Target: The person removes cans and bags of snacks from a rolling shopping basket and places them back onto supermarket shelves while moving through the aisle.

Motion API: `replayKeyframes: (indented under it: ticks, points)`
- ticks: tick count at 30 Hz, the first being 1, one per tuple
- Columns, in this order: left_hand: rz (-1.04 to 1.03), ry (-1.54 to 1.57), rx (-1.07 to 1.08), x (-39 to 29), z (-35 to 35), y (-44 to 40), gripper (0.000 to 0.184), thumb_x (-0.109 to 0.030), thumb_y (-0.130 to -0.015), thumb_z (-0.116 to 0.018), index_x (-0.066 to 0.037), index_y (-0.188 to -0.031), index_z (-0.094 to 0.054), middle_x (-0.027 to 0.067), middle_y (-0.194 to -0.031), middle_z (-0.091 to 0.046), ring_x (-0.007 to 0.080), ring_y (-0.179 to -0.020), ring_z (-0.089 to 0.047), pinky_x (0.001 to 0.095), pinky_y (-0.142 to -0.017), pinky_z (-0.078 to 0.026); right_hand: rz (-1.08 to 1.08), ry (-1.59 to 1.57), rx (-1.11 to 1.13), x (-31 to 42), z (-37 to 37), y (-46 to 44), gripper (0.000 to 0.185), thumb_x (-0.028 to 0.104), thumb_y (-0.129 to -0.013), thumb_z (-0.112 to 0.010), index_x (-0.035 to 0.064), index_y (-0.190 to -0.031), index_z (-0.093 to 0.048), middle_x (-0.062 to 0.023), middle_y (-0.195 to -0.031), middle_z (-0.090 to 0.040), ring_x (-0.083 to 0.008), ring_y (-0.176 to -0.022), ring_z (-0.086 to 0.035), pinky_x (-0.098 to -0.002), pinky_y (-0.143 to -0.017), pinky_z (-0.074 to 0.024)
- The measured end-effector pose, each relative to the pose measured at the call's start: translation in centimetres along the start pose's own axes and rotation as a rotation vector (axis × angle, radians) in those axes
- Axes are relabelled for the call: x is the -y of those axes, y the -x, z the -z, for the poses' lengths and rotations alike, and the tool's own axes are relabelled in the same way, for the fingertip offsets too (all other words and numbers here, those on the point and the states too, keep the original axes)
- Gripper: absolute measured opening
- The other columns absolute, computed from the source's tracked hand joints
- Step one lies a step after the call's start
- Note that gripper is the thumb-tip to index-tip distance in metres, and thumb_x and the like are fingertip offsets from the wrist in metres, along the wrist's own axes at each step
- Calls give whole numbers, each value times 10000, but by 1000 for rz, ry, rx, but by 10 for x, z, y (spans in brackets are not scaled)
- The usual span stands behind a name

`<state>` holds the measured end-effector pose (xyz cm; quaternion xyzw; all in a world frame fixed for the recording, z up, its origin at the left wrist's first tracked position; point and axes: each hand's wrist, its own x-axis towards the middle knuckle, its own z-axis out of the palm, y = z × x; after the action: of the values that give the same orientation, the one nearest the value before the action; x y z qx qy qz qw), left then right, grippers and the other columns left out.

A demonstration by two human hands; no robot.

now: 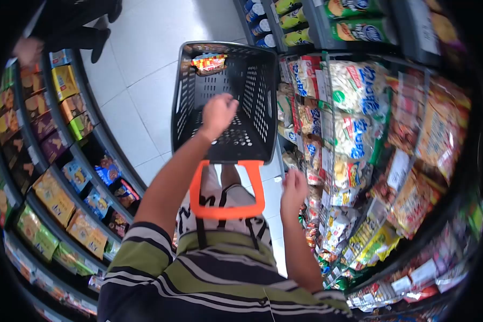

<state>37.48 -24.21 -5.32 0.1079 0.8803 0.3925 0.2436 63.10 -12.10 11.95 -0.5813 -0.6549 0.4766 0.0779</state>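
A black shopping basket (183,115) with an orange handle (227,212) stands before my body. At its far end lies a red and yellow snack packet (209,63). My left hand (219,115) is over the basket's opening, fingers curled in; a small dark patch shows at the fingertips, too unclear to name. To the right of the basket my right hand (294,192) is raised beside the snack shelf, its fingers curled together with nothing visible in them. It is nearest to the hanging packets (313,153).
Shelves of bagged snacks (354,86) rise close on the right, with green cans (359,30) farther up. Boxed and packed goods (53,196) line the left shelves. Another person's dark-clothed legs (72,40) and a hand (29,51) show at top left, above pale floor tiles (137,112).
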Motion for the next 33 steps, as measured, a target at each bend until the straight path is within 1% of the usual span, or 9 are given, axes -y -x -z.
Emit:
replayKeyframes:
  ticks: [3,7,13,19,23,25,27,30,33]
  points:
    - [-140,-456,-79,117,-52,-86,441,-343,-898,-731,10,-1153,-663,183,-1093,-669,388,-1098,-631,463,-925,-542,-133,298,-60,-50,50,34,191,169,-1060,-594,-6,-1025,-663,23,-724,-534,-47,-628,-446,-238,-559,-355]
    - [75,-718,101,184,-85,-185,675,-393,-915,-725,-24,-1424,-480,158,-1412,-531,326,-1312,-539,431,-1067,-506,-450,443,-41,-82,70,105,214,163,-1059,-572,-22,-1130,-654,-41,-754,-620,-93,-684,-564,-260,-637,-456]
    - [28,-878,192,215,-114,-249,550,-392,-891,-743,-32,-1274,-582,157,-1291,-620,340,-1283,-545,431,-1080,-480,-579,142,49,-71,5,124,244,131,-1078,-540,-32,-1246,-609,-38,-826,-642,-109,-728,-627,-280,-685,-528]
    - [-7,-1019,177,220,-124,-245,488,-427,-860,-765,-139,-1237,-650,121,-1256,-603,316,-1212,-572,485,-961,-498,-854,-4,6,-57,-17,87,310,212,-1108,-509,-62,-1240,-564,-155,-966,-704,-229,-803,-718,-347,-739,-582]
    - [-261,-1020,202,217,-118,-215,387,-427,-882,-719,-134,-1133,-698,87,-1180,-608,309,-1157,-594,496,-884,-520,-755,-110,-15,-59,-20,95,291,184,-1085,-567,-50,-1259,-571,-139,-1002,-716,-195,-801,-705,-334,-761,-577]
    - [-276,-897,214,236,-132,-209,435,-464,-852,-732,-93,-1074,-687,119,-975,-677,336,-917,-684,466,-793,-553,-662,89,77,-68,-11,105,274,75,-1025,-623,-3,-1285,-590,-111,-1080,-720,-167,-921,-693,-312,-811,-563]
    - [-565,-828,160,259,-131,-182,413,-425,-842,-758,-67,-1028,-671,127,-927,-680,347,-863,-689,470,-733,-551,-568,312,151,-66,-9,104,460,92,-879,-755,26,-1305,-593,-103,-1124,-726,-194,-1028,-703,-338,-871,-564]
    - [-384,-472,170,231,-119,-151,289,-332,-910,-710,-72,-1016,-640,143,-896,-673,384,-792,-677,471,-705,-544,-366,272,170,-85,-12,108,451,143,-843,-774,90,-1268,-632,-119,-1023,-756,-260,-959,-741,-396,-798,-588]
    - [-232,-372,198,165,-67,-106,330,-356,-1070,-513,-52,-1094,-639,236,-1017,-694,450,-940,-672,511,-780,-536,-393,321,147,-84,-21,102,443,127,-853,-737,58,-1277,-628,-152,-974,-746,-260,-921,-743,-355,-805,-566]
